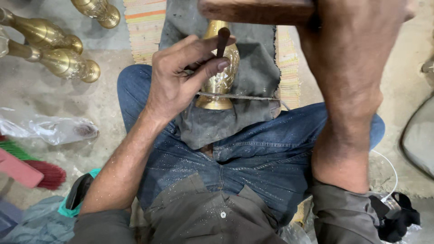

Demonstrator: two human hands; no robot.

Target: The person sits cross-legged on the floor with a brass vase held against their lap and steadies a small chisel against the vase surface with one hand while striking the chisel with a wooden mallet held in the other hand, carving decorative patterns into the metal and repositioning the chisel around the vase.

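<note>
the left hand (181, 74) pinches a thin dark chisel (222, 41) between thumb and fingers, its tip set on a brass vase (222, 79) that lies on a grey cloth (253, 68) over the person's lap. the right hand (348, 40), raised near the camera, is clenched around a wooden mallet (257, 10) above the vase. more brass vases (63, 61) lie on the floor at far left.
</note>
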